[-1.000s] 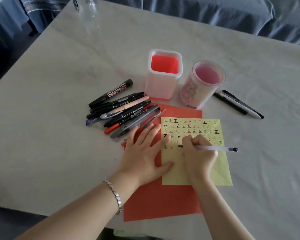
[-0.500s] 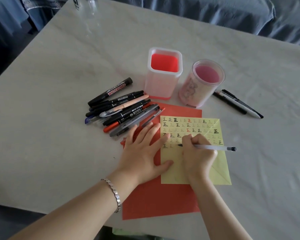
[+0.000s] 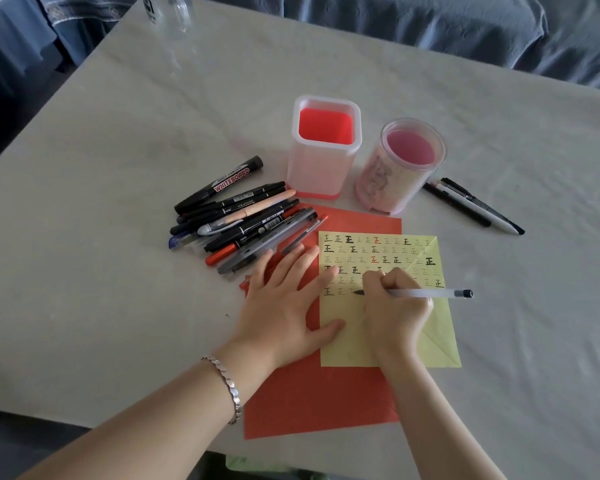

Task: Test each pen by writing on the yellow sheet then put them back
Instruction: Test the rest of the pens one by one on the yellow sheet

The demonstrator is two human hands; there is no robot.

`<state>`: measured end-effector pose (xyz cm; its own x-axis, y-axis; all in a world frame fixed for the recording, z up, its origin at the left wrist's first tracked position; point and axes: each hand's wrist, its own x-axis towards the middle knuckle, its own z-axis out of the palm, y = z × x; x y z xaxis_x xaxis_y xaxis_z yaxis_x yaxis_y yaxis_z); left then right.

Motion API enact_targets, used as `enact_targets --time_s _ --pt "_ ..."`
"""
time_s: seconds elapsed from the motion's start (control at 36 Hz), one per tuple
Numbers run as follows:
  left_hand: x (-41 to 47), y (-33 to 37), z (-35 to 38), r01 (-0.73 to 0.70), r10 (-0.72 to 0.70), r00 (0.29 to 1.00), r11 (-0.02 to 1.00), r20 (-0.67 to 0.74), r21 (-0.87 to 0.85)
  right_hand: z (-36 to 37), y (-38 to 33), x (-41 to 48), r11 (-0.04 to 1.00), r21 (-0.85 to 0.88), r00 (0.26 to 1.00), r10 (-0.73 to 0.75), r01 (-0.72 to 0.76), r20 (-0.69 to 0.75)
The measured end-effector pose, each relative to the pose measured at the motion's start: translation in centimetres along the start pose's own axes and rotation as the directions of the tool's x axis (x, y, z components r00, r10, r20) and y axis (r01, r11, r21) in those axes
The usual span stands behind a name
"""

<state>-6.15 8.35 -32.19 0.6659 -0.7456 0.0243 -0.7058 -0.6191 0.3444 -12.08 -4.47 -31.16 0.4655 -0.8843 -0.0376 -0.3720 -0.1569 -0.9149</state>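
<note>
Pen test under way: right hand (image 3: 395, 306) writes on the yellow sheet (image 3: 440, 327), braced by the left hand (image 3: 281, 306).

Left hand lies flat with fingers spread, pressing the sheet's left edge onto the red sheet (image 3: 319, 400). Right hand's fingers are curled round the clear pen (image 3: 426, 292), tip on the lowest row of marks. The pen's long axis runs nearly left-right, tip pointing left. Risks: the writing hand rests on the paper and may smear fresh ink, and the sheet could slide if the brace lifts. Beyond: the pen pile (image 3: 236, 220), the square holder (image 3: 323, 150) and the round holder (image 3: 399, 164) on the worktop (image 3: 84, 271).
</note>
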Motion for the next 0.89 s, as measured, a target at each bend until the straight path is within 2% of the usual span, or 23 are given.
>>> enact_targets --time_s 0.19,0.89 --pt "0.04 -0.01 -0.02 -0.004 0.004 1.000 1.000 -0.007 -0.004 0.06 -0.05 -0.04 0.999 -0.012 0.999 -0.035 0.035 -0.002" --pt "0.08 0.08 -0.18 0.007 -0.007 1.000 1.000 0.005 -0.029 -0.06 -0.02 -0.01 1.000 -0.003 0.999 -0.026 0.026 0.028"
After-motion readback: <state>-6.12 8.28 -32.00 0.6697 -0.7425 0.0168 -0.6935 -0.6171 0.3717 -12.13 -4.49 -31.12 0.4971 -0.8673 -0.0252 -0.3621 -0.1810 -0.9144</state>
